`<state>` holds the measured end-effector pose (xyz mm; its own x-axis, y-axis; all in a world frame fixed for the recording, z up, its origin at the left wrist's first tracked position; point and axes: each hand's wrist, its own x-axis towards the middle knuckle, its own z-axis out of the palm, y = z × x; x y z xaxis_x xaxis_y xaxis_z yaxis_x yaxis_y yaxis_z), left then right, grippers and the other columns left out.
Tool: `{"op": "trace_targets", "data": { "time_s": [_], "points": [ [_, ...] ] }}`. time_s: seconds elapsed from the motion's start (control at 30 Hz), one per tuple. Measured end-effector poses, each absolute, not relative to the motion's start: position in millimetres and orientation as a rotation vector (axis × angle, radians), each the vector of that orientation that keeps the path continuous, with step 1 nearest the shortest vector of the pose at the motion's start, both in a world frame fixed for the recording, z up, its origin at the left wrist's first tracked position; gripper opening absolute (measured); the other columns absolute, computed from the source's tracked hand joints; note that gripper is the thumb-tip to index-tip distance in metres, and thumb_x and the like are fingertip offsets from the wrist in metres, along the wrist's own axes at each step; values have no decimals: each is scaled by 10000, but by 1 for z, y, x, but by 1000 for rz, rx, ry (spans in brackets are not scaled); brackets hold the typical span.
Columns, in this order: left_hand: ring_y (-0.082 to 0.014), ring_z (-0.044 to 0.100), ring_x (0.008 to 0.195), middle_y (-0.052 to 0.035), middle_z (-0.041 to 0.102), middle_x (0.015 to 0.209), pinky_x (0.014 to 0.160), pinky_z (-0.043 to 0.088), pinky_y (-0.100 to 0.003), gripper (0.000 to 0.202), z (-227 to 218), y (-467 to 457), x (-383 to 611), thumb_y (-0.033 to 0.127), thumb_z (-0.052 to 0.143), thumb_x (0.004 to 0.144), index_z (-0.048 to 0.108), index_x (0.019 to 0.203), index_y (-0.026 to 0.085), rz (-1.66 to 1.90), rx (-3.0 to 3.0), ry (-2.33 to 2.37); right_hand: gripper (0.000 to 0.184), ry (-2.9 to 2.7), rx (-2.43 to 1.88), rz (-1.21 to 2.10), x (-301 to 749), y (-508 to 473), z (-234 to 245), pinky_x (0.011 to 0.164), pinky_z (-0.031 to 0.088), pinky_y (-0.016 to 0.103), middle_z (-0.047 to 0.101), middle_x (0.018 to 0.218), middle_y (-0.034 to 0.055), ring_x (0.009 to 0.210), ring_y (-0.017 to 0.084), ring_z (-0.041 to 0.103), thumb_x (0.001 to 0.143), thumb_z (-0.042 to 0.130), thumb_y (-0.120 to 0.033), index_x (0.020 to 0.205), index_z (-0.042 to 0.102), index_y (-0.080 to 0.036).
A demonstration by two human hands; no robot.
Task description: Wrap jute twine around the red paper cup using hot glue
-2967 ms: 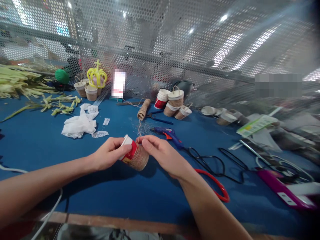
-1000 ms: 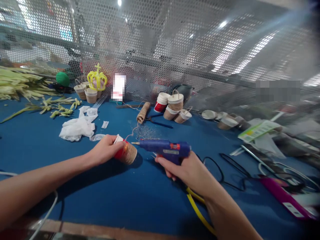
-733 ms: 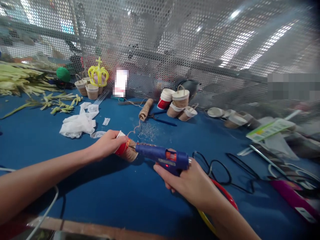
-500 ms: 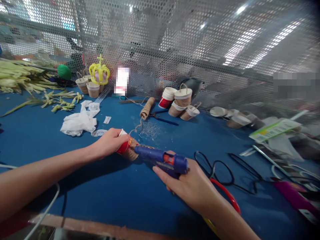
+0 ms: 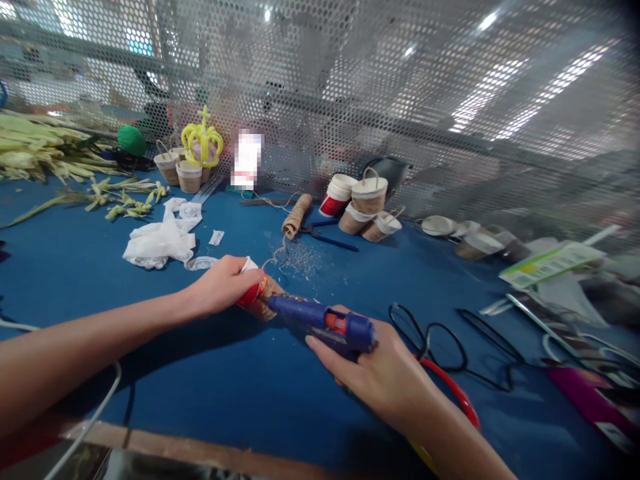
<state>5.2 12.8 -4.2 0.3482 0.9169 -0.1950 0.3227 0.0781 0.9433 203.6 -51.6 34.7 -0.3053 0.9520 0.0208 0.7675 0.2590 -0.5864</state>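
My left hand point(image 5: 227, 285) is closed around a red paper cup point(image 5: 249, 298) that lies tilted, its white rim toward the back. Twine point(image 5: 263, 308) wraps the cup's lower part, and a strand runs from it to a roll of twine point(image 5: 297, 217) farther back. In my right hand point(image 5: 373, 363) is a blue hot glue gun point(image 5: 320, 319), fingers wrapped round its handle. The gun's nozzle points left and meets the wrapped part of the cup; whether glue is coming out cannot be seen.
Behind the twine roll lie blue-handled pliers point(image 5: 330, 242). Small twine-covered buckets point(image 5: 369, 197) stand by the perforated metal screen point(image 5: 300, 80). White lace point(image 5: 160, 243) and dried husks point(image 5: 45, 150) are at left. Black cable point(image 5: 445, 340) and a purple box point(image 5: 590, 400) lie at right.
Both hands keep their grips on the cup and the glue gun, almost in place. The whole view has shifted slightly.
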Motion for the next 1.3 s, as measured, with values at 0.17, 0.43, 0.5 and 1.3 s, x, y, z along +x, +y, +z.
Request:
{"op": "trace_targets", "data": {
  "time_s": [0.17,0.43,0.5,1.3],
  "points": [
    [-147,540,565,-40,617,614,481,380,-224,267,-4,11,6,326,447,692,604,705,111,694,1521,1216,174,-2129,-1621,682,204,-52,34,443,389,220,481,431,-49,416,102,471,744,509,-323,639,469,-190],
    [-115,466,471,-6,563,524,427,322,-207,263,1,7,6,337,461,686,597,649,114,728,1546,1240,170,-2089,-1661,733,205,-52,36,415,384,227,474,396,-53,375,101,453,738,512,-326,636,476,-194],
    [-113,463,474,-6,566,528,428,318,-205,262,1,6,6,337,463,689,596,646,116,734,1548,1234,166,-2074,-1657,751,205,-52,36,409,384,225,473,388,-54,372,102,455,729,522,-326,635,486,-193],
    [-105,421,512,3,526,578,490,325,-213,283,-4,3,3,326,415,731,591,722,105,702,1569,1105,242,-1941,-1726,924,205,-53,40,328,369,205,477,348,-47,304,88,440,711,529,-339,531,456,-194]
  ]
}}
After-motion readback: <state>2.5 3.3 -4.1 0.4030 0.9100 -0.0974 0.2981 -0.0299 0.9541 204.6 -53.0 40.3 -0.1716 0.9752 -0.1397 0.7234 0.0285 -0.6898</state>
